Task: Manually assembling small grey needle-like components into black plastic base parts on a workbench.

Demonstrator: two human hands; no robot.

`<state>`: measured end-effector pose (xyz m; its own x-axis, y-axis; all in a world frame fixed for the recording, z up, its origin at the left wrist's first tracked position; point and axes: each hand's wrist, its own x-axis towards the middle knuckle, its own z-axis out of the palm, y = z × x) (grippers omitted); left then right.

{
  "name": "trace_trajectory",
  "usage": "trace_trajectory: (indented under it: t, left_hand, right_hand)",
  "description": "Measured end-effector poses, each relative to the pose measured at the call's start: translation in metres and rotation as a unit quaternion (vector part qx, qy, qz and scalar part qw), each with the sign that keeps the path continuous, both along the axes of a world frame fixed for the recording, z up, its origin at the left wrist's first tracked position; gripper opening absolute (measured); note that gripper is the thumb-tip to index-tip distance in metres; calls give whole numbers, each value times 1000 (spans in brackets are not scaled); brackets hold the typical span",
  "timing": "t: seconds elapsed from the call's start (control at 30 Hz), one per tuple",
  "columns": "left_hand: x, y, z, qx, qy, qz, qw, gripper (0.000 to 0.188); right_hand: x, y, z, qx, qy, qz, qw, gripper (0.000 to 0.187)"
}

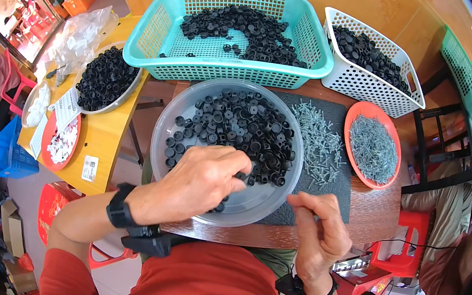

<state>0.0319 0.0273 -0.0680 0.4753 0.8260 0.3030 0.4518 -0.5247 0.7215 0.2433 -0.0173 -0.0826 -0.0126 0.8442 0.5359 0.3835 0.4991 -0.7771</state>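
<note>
Left hand [202, 176] over the clear bowl [158, 136], fingers bunched narrow right at the black caps [239, 124] heaped inside; whether one is gripped, I can't tell! Right hand [320, 232] just outside the bowl's right rim, fingers curled in, its hold unclear. Beyond it, silvery screws [318, 144] lie scattered on the dark mat [333, 205], atop the brown counter [374, 212].

Head view, one, wide fisheye, upright: we look from the wearer's head steeply down past the red shirt [192, 286], facing the brown table [373, 221] and wooden panel [382, 5] beyond; left hand [201, 179] and right hand [320, 232] close below; straight edges bowed toward the margins
</note>
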Motion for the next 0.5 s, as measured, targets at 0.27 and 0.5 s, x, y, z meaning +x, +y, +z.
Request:
trace_trajectory:
  t: [0.27, 0.5]
  left_hand:
    - [5, -26, 13, 80, -35, 35, 996, 23]
    - [4, -30, 4, 0, -82, 51, 995, 23]
  right_hand:
    - [-35, 5, -1, -157, 137, 81, 975, 19]
    - [-41, 4, 4, -286, 233, 94, 925, 16]
